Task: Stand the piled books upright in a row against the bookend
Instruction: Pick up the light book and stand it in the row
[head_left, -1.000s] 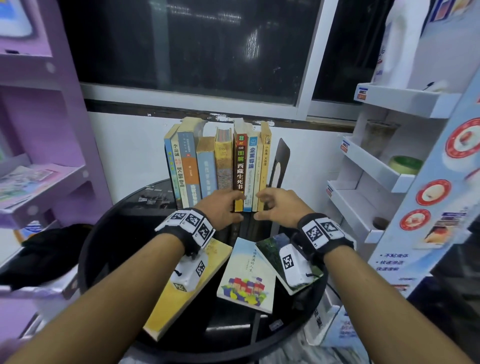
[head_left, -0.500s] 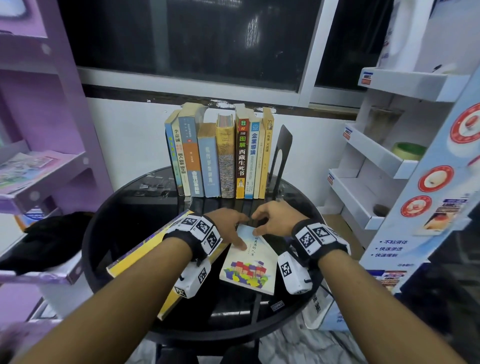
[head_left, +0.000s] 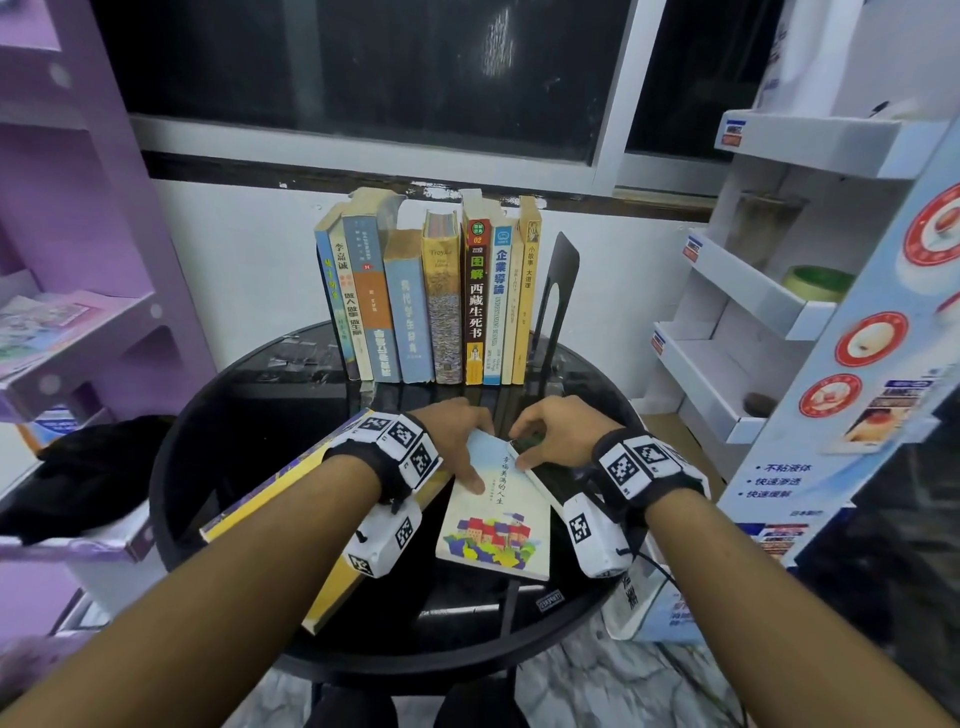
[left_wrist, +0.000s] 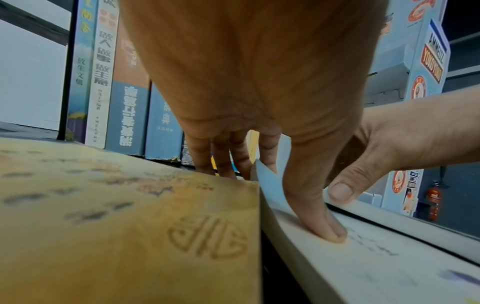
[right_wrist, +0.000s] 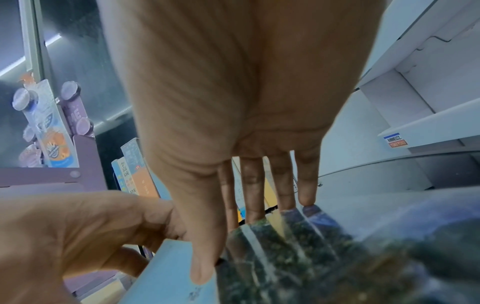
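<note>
The light-blue book (head_left: 496, 506) lay flat at the front of the round black table (head_left: 223, 431), well short of the row of upright books (head_left: 431, 296) standing at the back against the black bookend (head_left: 558, 291). It was worked by both hands at its far end. The left hand (head_left: 457, 436) had its thumb (left_wrist: 315, 222) pressed down on the cover with the fingers curled over the far edge, so its grip appeared closed on the book, probably to lift that end. The right hand (head_left: 553, 431) had its thumb laid along the book's right edge (right_wrist: 201, 265), and its fingers reached straight down onto the dark green book (right_wrist: 298, 246) beside it; that grip looked open, steadying rather than holding. A large yellow book (head_left: 332, 587) lay beneath the left forearm, its near corner overhanging the table rim.

Much was hidden. How far the left fingertips reached under the blue book could not be made out. The green book was mostly covered by the right wrist in the head view and blurred in the wrist view. The foot of the bookend was concealed behind the row.
</note>
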